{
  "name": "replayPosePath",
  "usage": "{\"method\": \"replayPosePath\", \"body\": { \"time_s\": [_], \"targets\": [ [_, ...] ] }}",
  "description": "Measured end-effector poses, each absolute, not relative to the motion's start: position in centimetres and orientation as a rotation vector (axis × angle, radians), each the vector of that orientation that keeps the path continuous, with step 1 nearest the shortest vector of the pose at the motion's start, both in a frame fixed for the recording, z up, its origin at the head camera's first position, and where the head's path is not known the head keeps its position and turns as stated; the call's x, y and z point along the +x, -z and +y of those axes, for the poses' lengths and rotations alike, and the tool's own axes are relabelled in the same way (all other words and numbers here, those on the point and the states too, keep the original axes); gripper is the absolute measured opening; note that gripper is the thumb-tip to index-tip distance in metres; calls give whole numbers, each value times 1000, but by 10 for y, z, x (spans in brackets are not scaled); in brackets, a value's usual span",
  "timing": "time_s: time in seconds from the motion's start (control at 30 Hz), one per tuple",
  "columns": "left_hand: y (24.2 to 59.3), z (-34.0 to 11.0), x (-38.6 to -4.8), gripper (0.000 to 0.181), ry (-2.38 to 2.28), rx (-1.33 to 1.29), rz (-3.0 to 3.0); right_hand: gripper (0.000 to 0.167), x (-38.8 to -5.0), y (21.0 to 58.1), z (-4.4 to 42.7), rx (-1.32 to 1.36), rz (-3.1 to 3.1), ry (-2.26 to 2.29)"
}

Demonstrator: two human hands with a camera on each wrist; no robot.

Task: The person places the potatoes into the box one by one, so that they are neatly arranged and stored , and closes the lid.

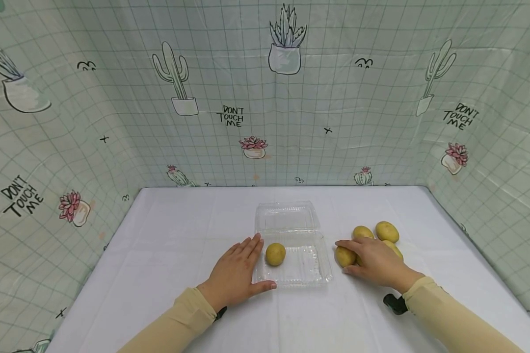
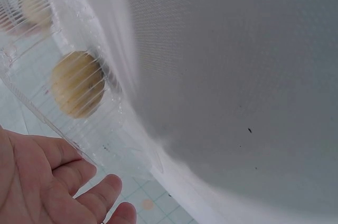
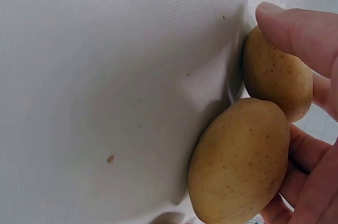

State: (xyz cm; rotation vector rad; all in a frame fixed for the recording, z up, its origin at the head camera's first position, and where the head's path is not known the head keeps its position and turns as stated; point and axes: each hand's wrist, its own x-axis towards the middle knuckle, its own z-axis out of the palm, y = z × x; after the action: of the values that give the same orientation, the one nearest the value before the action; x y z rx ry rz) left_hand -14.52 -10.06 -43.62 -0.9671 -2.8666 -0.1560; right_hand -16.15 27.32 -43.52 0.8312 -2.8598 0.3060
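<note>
A clear plastic container (image 1: 291, 279) lies with its lid (image 1: 287, 215) folded back, one potato (image 1: 276, 254) in its left part. My left hand (image 1: 234, 274) rests flat at the container's left edge, fingers straight and thumb by the front corner. In the left wrist view the same potato (image 2: 78, 84) shows through the ribbed plastic beside my left hand (image 2: 47, 182). To the right, my right hand (image 1: 375, 260) grips a potato (image 1: 345, 256) between thumb and fingers. The right wrist view has that potato (image 3: 277, 73) under the thumb of my right hand (image 3: 317, 129), touching a larger potato (image 3: 240, 160).
More potatoes lie around my right hand: one behind it (image 1: 362, 232), one at the back right (image 1: 387, 231) and one partly covered (image 1: 394, 248). A white cloth (image 1: 181, 215) covers the table, and a printed curtain (image 1: 309, 162) stands behind and at both sides.
</note>
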Motion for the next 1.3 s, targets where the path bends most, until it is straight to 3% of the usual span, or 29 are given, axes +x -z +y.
{"method": "replayPosePath", "body": {
  "time_s": [1.3],
  "targets": [
    [435, -100, -146, 103, 148, -954, -2893, 61, -163, 439, 270, 788, -2839, -523]
  ]
}}
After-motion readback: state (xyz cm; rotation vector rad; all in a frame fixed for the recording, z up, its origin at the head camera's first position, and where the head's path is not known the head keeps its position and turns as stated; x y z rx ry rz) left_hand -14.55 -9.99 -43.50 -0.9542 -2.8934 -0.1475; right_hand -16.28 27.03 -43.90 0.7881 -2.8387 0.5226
